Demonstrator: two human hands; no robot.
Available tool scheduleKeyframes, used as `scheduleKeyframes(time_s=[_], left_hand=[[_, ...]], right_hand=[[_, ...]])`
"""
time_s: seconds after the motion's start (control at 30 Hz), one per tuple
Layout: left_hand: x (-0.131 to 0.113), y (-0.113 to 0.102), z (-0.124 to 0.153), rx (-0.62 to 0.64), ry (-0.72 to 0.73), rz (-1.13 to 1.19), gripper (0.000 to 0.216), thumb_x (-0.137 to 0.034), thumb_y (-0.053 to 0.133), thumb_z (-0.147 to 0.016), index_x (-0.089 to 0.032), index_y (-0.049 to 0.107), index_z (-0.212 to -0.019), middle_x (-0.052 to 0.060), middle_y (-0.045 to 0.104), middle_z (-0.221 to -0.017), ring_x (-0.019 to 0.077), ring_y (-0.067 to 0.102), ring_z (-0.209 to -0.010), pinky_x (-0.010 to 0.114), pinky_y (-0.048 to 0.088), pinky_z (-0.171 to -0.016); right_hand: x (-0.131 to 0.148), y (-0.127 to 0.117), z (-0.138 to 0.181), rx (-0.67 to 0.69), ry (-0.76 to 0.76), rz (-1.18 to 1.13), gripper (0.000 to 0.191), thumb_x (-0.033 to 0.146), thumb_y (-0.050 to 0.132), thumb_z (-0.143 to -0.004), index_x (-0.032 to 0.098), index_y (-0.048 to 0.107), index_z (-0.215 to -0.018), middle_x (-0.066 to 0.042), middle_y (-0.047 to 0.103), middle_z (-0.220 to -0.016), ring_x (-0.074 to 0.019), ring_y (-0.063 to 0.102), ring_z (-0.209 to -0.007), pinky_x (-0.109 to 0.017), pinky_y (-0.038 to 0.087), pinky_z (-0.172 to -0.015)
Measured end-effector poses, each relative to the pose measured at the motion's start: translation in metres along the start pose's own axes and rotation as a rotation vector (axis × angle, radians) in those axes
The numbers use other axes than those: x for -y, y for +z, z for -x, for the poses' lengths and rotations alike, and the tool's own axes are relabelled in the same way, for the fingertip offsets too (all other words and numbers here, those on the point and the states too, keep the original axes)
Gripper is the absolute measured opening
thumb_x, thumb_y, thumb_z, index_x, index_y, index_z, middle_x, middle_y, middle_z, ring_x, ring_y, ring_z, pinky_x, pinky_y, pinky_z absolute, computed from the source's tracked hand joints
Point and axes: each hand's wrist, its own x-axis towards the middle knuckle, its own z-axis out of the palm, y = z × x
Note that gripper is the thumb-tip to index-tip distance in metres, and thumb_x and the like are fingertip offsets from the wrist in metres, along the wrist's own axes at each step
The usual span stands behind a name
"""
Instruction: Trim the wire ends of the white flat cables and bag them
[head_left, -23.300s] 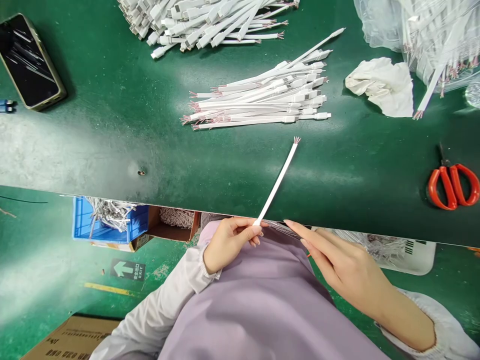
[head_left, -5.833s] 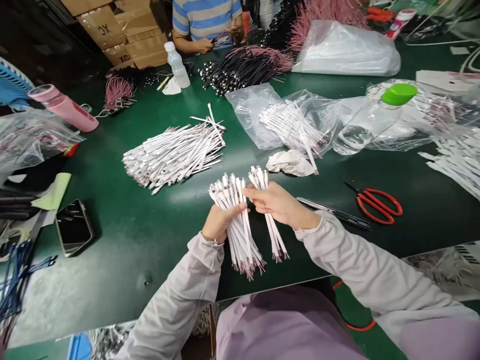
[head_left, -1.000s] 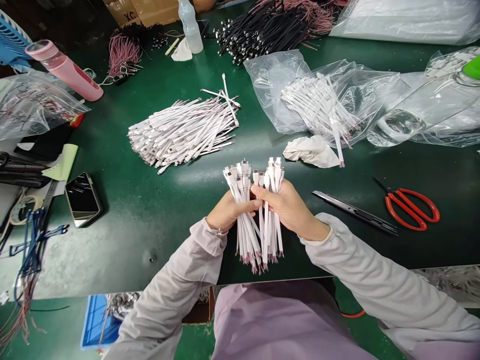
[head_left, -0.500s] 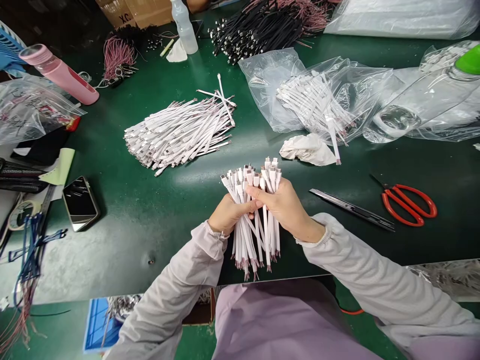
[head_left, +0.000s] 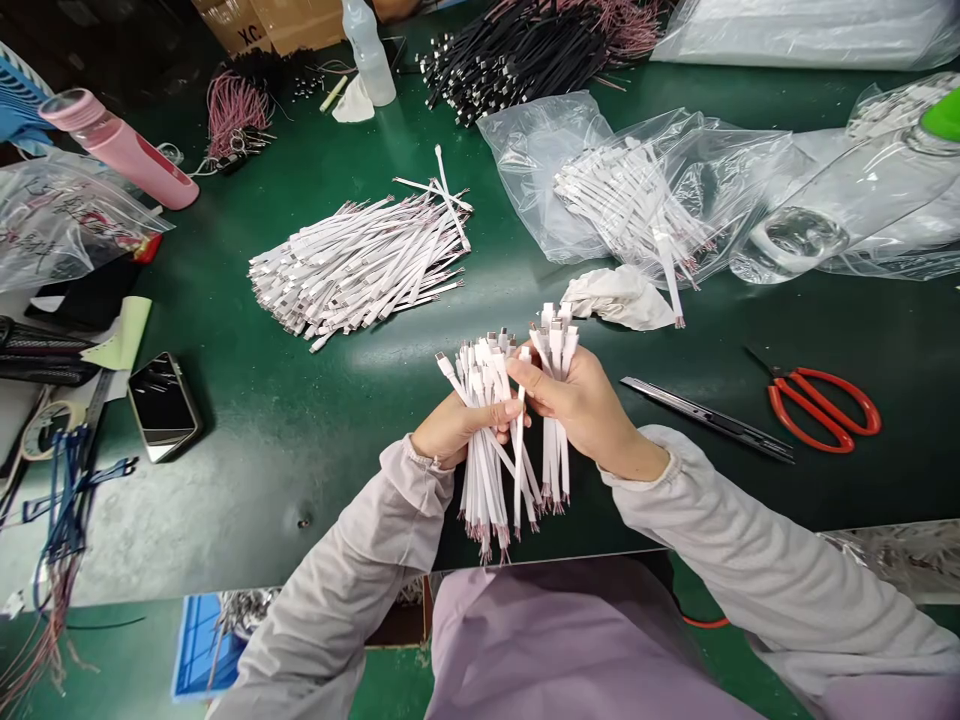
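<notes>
Both hands hold short white cables upright over the green table (head_left: pixel 315 430), plug ends up and frayed wire ends down. My left hand (head_left: pixel 450 430) is closed round the bigger bundle of white cables (head_left: pixel 484 470). My right hand (head_left: pixel 581 405) grips a smaller bunch of cables (head_left: pixel 556 345), its fingers closed, and its fingertips touch the left bundle. A loose heap of the same white cables (head_left: pixel 360 265) lies on the table beyond my hands.
Red scissors (head_left: pixel 825 405) and a thin metal blade (head_left: pixel 705 418) lie to the right. A crumpled tissue (head_left: pixel 619 298) and plastic bags of cables (head_left: pixel 637 190) sit behind. A phone (head_left: pixel 161 405) and a pink bottle (head_left: pixel 120 150) are at the left; black cables (head_left: pixel 517 50) at the far side.
My right hand has lifted its smaller bunch a little up and to the right, away from the bundle in my left hand. The two groups were pressed together half a second ago.
</notes>
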Motion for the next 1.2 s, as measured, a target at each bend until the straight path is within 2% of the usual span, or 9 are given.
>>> scheduleKeyframes(time_s=[0.13,0.33,0.43,0.6,0.73,0.9,1.2], left_hand=[[0.0003,-0.0023,-0.0002,0.064,-0.017,-0.005,0.035,-0.039,0.086,-0.06,-0.013,0.066,-0.073,0.003,0.061,-0.061,0.0085,0.048,-0.048,0.023,0.04,-0.047],[0.002,-0.0068,-0.0016,0.081,-0.045,-0.01,0.036,-0.037,0.085,-0.062,-0.012,0.063,-0.074,0.002,0.063,-0.063,0.008,0.051,-0.049,0.022,0.04,-0.049],[0.0019,-0.007,-0.0018,0.081,-0.049,-0.006,0.035,-0.037,0.085,-0.062,-0.012,0.063,-0.074,0.002,0.064,-0.064,0.0083,0.052,-0.049,0.022,0.039,-0.048],[0.0019,-0.0058,-0.0019,0.067,-0.037,0.017,0.035,-0.037,0.085,-0.06,-0.013,0.062,-0.071,0.001,0.061,-0.062,0.007,0.047,-0.048,0.022,0.039,-0.048],[0.0029,-0.0067,-0.0024,0.05,-0.038,0.016,0.038,-0.04,0.086,-0.058,-0.012,0.062,-0.068,0.001,0.06,-0.062,0.0068,0.047,-0.049,0.022,0.04,-0.048],[0.0039,-0.0079,-0.0025,0.044,-0.031,0.045,0.037,-0.038,0.087,-0.058,-0.012,0.063,-0.071,0.001,0.06,-0.061,0.0078,0.049,-0.05,0.023,0.039,-0.049],[0.0039,-0.0078,-0.0019,0.041,-0.036,0.052,0.036,-0.038,0.087,-0.058,-0.012,0.065,-0.068,0.001,0.06,-0.061,0.0077,0.049,-0.05,0.022,0.04,-0.049]], right_hand=[[0.0012,-0.0012,-0.0032,-0.009,0.045,-0.141,0.04,0.055,0.073,-0.075,0.019,0.057,-0.067,0.006,0.044,-0.047,-0.0053,0.033,-0.038,-0.023,0.022,-0.037],[0.0024,-0.0014,-0.0061,0.023,0.043,-0.195,0.045,0.06,0.069,-0.076,0.016,0.061,-0.068,0.004,0.05,-0.047,-0.0038,0.035,-0.036,-0.02,0.02,-0.035],[0.0015,-0.0024,-0.0063,0.04,0.053,-0.194,0.048,0.062,0.066,-0.077,0.016,0.058,-0.066,0.004,0.052,-0.05,-0.0033,0.035,-0.035,-0.02,0.02,-0.034],[0.0015,-0.0049,-0.0058,0.139,0.065,-0.212,0.035,0.047,0.074,-0.077,0.017,0.056,-0.072,0.01,0.038,-0.047,-0.0022,0.03,-0.037,-0.019,0.02,-0.035],[0.0042,-0.0068,-0.005,0.217,0.123,-0.235,0.031,0.036,0.078,-0.074,0.017,0.056,-0.084,0.01,0.043,-0.056,-0.0012,0.031,-0.039,-0.019,0.018,-0.036],[0.006,-0.0076,-0.0039,0.255,0.177,-0.254,0.032,0.031,0.078,-0.074,0.018,0.053,-0.09,0.012,0.039,-0.055,-0.0013,0.029,-0.039,-0.019,0.018,-0.037],[0.0057,-0.0084,-0.0049,0.267,0.166,-0.233,0.028,0.03,0.075,-0.077,0.018,0.051,-0.083,0.012,0.037,-0.053,-0.0011,0.026,-0.04,-0.018,0.017,-0.037]])
